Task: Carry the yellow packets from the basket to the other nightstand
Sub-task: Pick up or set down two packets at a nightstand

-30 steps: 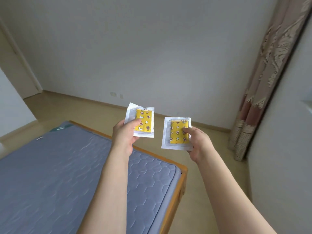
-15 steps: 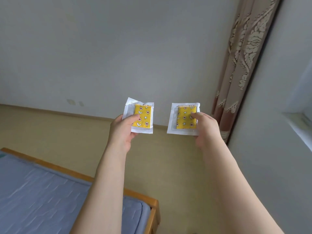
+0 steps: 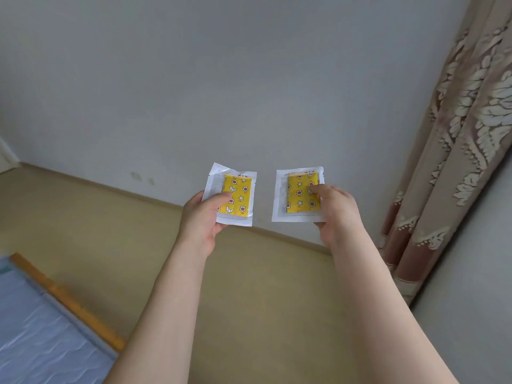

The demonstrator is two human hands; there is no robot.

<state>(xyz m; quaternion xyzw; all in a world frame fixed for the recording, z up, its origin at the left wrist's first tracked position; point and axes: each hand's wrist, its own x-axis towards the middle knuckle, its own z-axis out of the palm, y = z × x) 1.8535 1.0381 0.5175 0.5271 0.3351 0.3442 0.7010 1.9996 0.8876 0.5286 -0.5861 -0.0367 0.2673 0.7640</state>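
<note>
Pinched by thumb over its face, one yellow packet [image 3: 234, 195] sits in each hand: left hand [image 3: 203, 217], right hand [image 3: 336, 209] with second packet [image 3: 299, 194]; fingers hidden behind.

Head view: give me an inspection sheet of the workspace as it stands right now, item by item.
Surface: no nightstand or basket in view; only tan floor below the hands.
Job's things: two yellow patterned packets in clear-and-white wrappers, held apart in the air: left yellow packet, right yellow packet.
Clutter: nothing seen.
Grippers: left hand pinches the left packet's lower left corner, thumb on its face; right hand grips the right packet's right edge, thumb on its face.
Cables: nothing seen.
Surroundings: plain grey wall ahead; beige patterned curtain at right; blue mattress on a wooden bed frame at lower left.
</note>
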